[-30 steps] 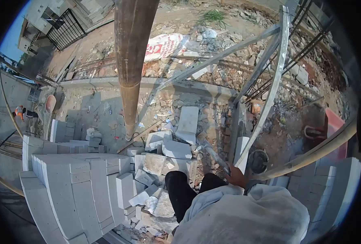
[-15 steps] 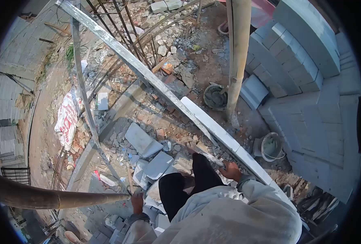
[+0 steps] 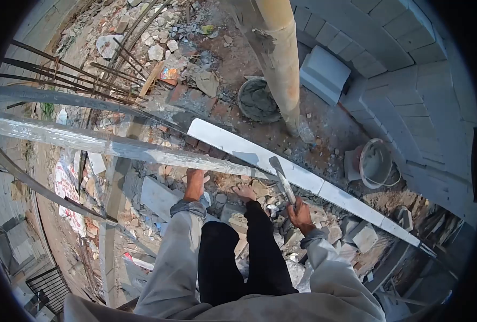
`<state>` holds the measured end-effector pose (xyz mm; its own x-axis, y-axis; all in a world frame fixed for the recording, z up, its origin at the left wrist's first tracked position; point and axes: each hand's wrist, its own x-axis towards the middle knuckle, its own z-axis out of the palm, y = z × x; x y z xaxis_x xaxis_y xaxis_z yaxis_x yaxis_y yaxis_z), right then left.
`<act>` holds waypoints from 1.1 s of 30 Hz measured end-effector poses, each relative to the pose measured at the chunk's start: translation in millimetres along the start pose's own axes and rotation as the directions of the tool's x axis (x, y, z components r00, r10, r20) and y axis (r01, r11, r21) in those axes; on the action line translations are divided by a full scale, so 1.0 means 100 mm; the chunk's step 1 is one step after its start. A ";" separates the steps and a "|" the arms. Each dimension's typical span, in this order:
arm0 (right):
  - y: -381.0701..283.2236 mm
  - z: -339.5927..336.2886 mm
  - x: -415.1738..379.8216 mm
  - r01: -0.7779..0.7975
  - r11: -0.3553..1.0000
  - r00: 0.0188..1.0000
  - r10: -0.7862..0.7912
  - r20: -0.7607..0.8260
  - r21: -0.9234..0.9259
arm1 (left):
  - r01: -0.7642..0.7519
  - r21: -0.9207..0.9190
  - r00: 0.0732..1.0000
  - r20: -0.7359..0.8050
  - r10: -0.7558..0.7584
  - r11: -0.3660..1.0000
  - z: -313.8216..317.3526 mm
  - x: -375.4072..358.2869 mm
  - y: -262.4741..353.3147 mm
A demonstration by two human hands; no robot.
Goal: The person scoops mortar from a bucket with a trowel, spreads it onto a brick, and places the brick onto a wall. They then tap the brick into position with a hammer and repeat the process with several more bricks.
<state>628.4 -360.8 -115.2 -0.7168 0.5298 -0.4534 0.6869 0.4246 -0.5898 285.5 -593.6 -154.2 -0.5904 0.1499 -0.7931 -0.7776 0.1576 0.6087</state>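
Note:
My right hand point(image 3: 301, 216) is closed around the handle of a flat-bladed hand tool point(image 3: 282, 180). The tool's dark broad end points up and overlaps the top of a low wall of white blocks point(image 3: 228, 146). Just left of it ends a long, mortar-smeared bar point(image 3: 142, 152) that slants in from the left. My left hand point(image 3: 194, 185) reaches up to the lower edge of this bar, its fingers mostly hidden there. A bare foot point(image 3: 244, 192) rests on the rubble between my hands. A pale block point(image 3: 160, 199) lies below my left hand.
A thick bamboo pole point(image 3: 281, 70) stands beyond the wall. Near it are a bucket of mortar point(image 3: 257, 99) and another bucket point(image 3: 375, 162). Stacked grey blocks point(image 3: 410, 112) fill the right. Rusty rebar point(image 3: 72, 75) juts out at upper left. Broken blocks point(image 3: 363, 236) litter the ground.
My view has turned and come closer to the wall. My left hand has gone from low beside a bamboo pole up to the long bar. My right hand has raised the tool against the wall.

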 end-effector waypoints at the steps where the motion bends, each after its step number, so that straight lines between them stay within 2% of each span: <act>1: -0.12 0.02 0.07 0.029 0.998 1.000 -0.029 0.003 0.049 | 0.011 0.026 0.999 -0.037 -0.010 1.000 0.25 0.00 0.08; 3: -0.09 0.19 0.20 0.039 0.998 0.999 -0.039 -0.006 0.049 | -0.160 -0.084 0.975 0.141 0.170 0.984 0.19 0.65 -0.48; 4: -0.08 0.28 0.25 0.046 0.998 0.999 -0.046 -0.013 0.050 | -0.144 -0.129 0.970 0.179 0.166 0.981 0.19 0.87 -0.60; 5: -0.09 0.34 0.29 0.078 0.996 0.996 -0.076 -0.043 0.036 | -0.124 -0.172 0.963 0.216 0.161 0.977 0.20 1.07 -0.72; 6: -0.12 0.37 0.33 0.077 0.996 0.996 -0.075 -0.048 0.034 | -0.011 -0.197 0.975 0.214 0.054 0.980 0.29 1.24 -0.72; 8: -0.21 0.38 0.36 0.076 0.997 0.996 -0.075 -0.058 0.025 | 0.109 -0.253 0.972 0.229 -0.050 0.961 0.43 1.40 -0.76; 9: -0.27 0.38 0.36 0.061 0.997 0.997 -0.059 -0.050 0.042 | 0.114 -0.284 0.968 0.246 -0.043 0.952 0.53 1.37 -0.74; 11: -0.25 0.45 0.37 0.139 0.989 0.984 -0.132 -0.116 0.054 | 0.168 -0.395 0.941 0.336 -0.028 0.903 0.74 1.03 -0.50; 13: -0.22 0.55 0.39 0.217 0.975 0.962 -0.206 -0.178 0.042 | 0.103 -0.412 0.938 0.344 0.050 0.905 0.75 1.11 -0.60; 16: -0.07 0.71 0.51 0.108 0.987 0.990 -0.118 -0.079 -0.117 | 0.024 -0.441 0.940 0.315 0.129 0.897 0.76 1.11 -0.60; 21: -0.07 0.83 0.37 0.226 0.973 0.947 -0.228 -0.227 -0.035 | -0.053 -0.454 0.909 0.348 0.231 0.890 0.79 1.01 -0.54; 22: -0.03 0.89 0.33 0.205 0.978 0.947 -0.210 -0.244 -0.044 | -0.096 -0.470 0.879 0.375 0.296 0.878 0.82 0.93 -0.52; 24: 0.02 0.98 0.32 0.181 0.982 0.944 -0.191 -0.270 -0.062 | -0.077 -0.448 0.857 0.427 0.289 0.891 0.79 1.03 -0.53; 27: -0.03 0.94 0.30 0.105 0.994 0.974 -0.106 -0.200 -0.019 | -0.077 -0.432 0.837 0.461 0.293 0.899 0.77 1.02 -0.52; 31: -0.12 0.96 0.10 0.151 0.988 0.932 -0.129 -0.340 0.039 | -0.035 -0.425 0.811 0.516 0.274 0.905 0.75 1.21 -0.58; 33: -0.07 1.01 0.10 0.085 0.996 0.937 -0.071 -0.341 0.026 | -0.014 -0.411 0.805 0.536 0.254 0.911 0.73 1.24 -0.58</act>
<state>604.2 -432.4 -182.8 -0.6798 0.7169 -0.1551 0.6202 0.4490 -0.6433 273.4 -512.4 -286.8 -0.5573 0.6837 -0.4711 -0.7892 -0.2600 0.5563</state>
